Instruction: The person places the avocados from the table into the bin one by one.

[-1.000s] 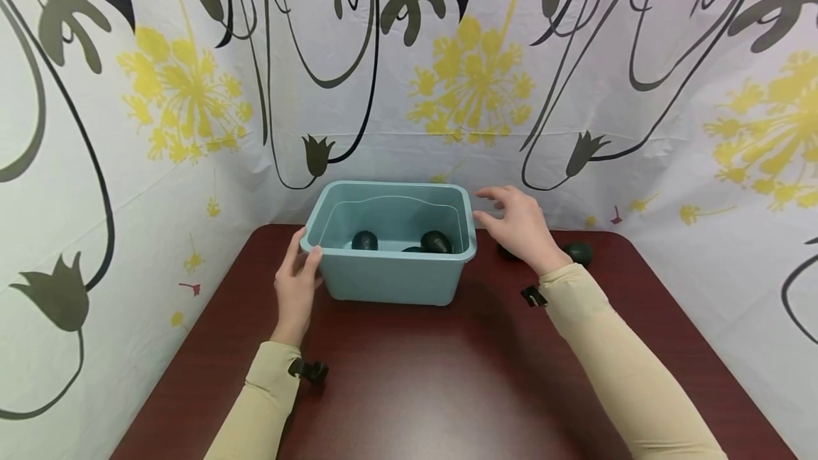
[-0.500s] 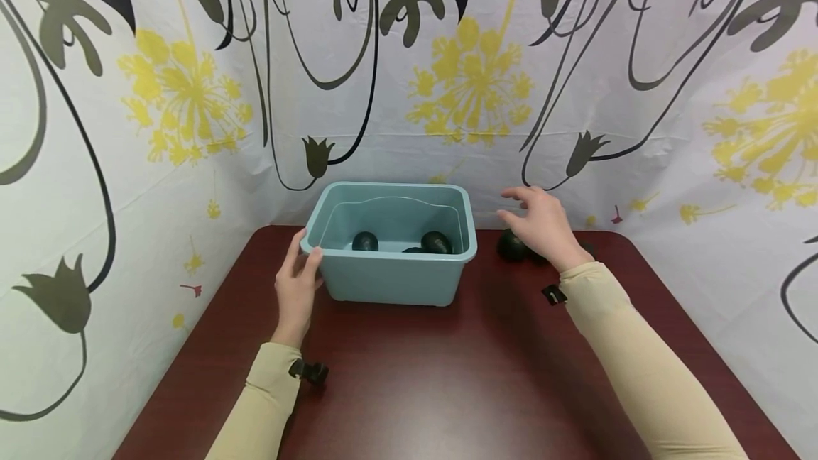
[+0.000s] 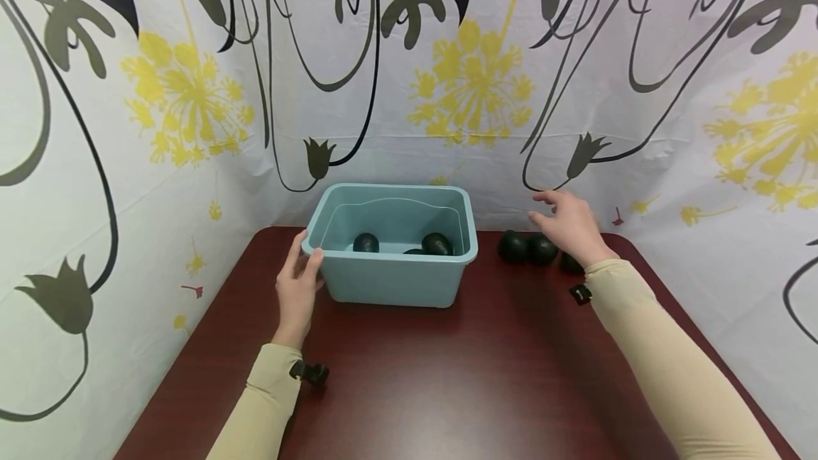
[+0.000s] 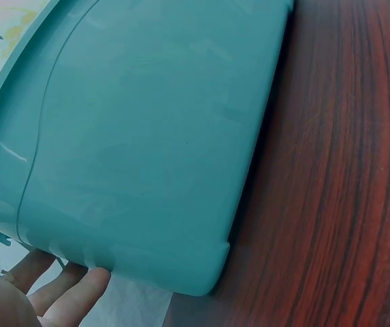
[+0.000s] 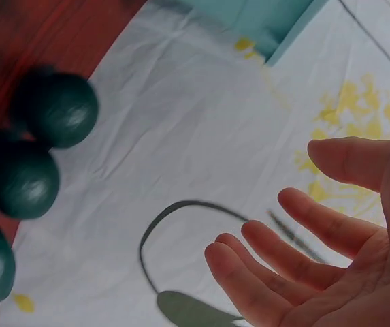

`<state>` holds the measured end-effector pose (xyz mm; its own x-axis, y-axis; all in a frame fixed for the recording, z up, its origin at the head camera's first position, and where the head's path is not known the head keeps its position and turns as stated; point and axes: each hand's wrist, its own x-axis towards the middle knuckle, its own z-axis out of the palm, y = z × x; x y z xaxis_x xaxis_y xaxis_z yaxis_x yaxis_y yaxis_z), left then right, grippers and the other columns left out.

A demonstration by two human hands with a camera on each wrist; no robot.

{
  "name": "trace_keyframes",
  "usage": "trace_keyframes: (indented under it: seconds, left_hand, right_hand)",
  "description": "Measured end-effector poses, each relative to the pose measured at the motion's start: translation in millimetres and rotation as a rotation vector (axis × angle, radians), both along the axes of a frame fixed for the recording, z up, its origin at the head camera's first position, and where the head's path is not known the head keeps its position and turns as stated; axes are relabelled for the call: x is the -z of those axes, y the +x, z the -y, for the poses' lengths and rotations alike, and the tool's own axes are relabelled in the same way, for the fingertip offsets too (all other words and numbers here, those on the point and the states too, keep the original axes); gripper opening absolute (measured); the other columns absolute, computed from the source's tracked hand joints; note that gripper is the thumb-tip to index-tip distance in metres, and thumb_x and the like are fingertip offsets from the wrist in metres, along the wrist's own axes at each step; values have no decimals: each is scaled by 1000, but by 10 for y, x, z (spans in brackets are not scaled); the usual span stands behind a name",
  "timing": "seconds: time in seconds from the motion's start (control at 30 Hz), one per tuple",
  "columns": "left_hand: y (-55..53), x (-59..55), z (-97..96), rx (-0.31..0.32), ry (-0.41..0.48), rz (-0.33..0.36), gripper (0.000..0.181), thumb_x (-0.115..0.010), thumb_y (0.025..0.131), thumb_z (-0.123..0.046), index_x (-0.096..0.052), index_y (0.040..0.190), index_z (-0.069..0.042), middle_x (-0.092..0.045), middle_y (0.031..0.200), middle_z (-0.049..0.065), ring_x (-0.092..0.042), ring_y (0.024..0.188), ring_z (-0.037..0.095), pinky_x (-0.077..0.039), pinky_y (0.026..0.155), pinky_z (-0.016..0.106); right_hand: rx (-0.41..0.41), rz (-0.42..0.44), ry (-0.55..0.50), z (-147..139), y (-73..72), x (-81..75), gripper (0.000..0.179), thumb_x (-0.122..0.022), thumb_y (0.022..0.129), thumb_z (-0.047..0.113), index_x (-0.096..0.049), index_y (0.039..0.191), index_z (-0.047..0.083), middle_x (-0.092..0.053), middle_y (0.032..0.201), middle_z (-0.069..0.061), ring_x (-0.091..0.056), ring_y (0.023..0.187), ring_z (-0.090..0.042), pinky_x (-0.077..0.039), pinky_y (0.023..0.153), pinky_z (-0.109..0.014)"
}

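A light blue plastic bin (image 3: 390, 280) stands at the back of the table. My left hand (image 3: 297, 293) grips its left front corner, thumb at the front rim and fingers along the side wall; the left wrist view shows those fingertips (image 4: 99, 278) against the bin. Inside lie three dark green avocados, one at left (image 3: 366, 243), one at right (image 3: 437, 244), and a third mostly hidden by the front wall. To the bin's right, three more avocados (image 3: 513, 247) sit in a row. Above the right end of that row hovers my right hand (image 3: 571, 227), fingers spread and holding nothing.
The dark red wooden table (image 3: 409, 375) has its far edge close against a white patterned cloth (image 3: 486, 169). Cloth also hangs at both sides. A small black camera is strapped to each wrist.
My right hand has moved right, from beside the bin's right rim to over the loose avocados, uncovering the first two. My left hand and the bin stay put.
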<state>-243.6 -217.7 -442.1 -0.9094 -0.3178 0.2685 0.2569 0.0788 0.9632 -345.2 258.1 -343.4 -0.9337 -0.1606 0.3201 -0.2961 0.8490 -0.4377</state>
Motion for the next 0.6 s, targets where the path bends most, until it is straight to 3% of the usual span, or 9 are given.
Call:
trace_keyframes:
  seconds: [0.43, 0.6]
  left_hand:
    - [-13, -1, -6, -2, 5, 1, 59, -66, 98, -39, -44, 153, -35, -49, 147, 8, -52, 128, 29, -46, 96, 62]
    - [-7, -2, -6, -2, 2, 2, 60, -66, 98, -40, -44, 153, -35, -50, 147, 8, -52, 128, 29, -46, 96, 62]
  right_hand:
    - [40, -2, 51, -449, -213, 246, 43, -65, 97, 31, -64, 128, 2, -60, 130, -26, -56, 112, -47, -46, 86, -62]
    - [49, 37, 89, -566, -262, 385, 44, -66, 96, 32, -65, 126, -1, -59, 128, -31, -54, 112, -52, -45, 86, -64]
